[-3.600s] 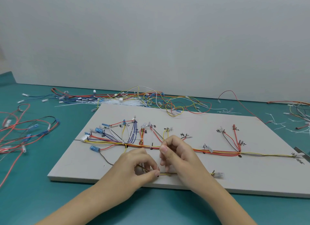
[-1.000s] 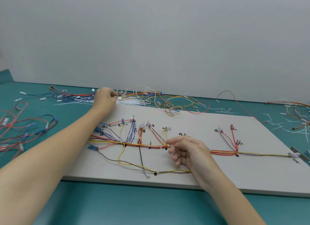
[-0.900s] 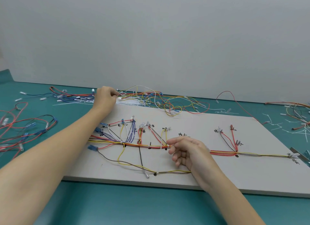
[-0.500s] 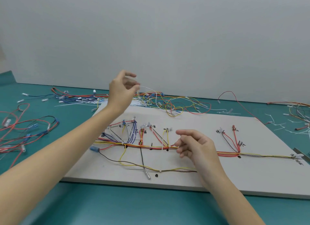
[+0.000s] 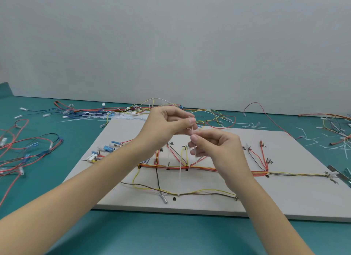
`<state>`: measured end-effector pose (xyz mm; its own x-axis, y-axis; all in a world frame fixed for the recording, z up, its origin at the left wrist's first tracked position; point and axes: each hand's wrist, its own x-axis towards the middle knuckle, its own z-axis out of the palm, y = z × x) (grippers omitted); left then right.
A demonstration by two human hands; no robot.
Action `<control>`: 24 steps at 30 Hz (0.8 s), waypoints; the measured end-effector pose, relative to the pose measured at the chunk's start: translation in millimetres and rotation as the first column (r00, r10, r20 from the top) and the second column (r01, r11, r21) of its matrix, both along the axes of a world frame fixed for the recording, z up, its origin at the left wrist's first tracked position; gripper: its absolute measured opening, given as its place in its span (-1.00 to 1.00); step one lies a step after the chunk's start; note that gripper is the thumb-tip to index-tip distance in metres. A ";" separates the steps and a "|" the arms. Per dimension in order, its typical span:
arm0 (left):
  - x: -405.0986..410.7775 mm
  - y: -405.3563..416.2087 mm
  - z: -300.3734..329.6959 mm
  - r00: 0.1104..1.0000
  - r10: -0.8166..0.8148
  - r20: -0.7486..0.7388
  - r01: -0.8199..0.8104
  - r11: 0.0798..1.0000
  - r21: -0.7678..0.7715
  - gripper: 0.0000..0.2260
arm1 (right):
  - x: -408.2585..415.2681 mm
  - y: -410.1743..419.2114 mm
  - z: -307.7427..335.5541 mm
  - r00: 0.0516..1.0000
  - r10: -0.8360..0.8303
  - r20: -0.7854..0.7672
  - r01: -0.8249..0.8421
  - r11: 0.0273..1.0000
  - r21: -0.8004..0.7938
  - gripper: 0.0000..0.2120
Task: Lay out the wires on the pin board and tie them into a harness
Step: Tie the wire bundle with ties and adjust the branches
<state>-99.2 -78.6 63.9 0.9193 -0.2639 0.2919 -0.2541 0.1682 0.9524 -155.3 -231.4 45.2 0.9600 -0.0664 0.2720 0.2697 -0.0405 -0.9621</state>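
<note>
Where left hand (image 5: pixel 169 124) earlier reached board's (image 5: pixel 296 201) far edge, both hands now pinch tie (image 5: pixel 192 130) above board; right hand (image 5: pixel 212 146) lifted off harness (image 5: pixel 237 172)

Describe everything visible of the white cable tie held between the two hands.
The cable tie is a thin, pale, translucent plastic strip, held nearly upright in the air above the pin board. The left hand pinches its upper end; the right hand pinches it lower down. It looks straight and unlooped, around no wire. Its head end is too small to make out.
</note>
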 end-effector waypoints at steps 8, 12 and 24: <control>-0.4 -1.8 -23.8 0.984 0.078 0.158 -0.127 0.938 0.322 -0.89 | 16.2 -34.7 -1.7 0.988 -0.095 -0.119 0.061 0.963 -0.264 -0.79; 0.4 -0.1 -42.2 0.911 -0.151 0.385 -0.216 0.622 0.753 -0.88 | 36.7 -72.5 -14.3 0.914 -0.365 -0.177 0.273 0.876 -0.397 -0.81; -3.9 -3.3 -68.2 0.862 -0.234 0.450 -0.280 0.520 0.807 -0.84 | 23.4 -79.4 -43.9 0.925 -0.356 -0.134 0.038 0.436 -0.899 -0.85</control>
<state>-103.1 -81.9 -4.3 0.7430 -0.5919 0.3124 -0.6686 -0.6355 0.3861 -132.0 -310.9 1.4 0.9883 -0.1458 0.0445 -0.1160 -0.9088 -0.4008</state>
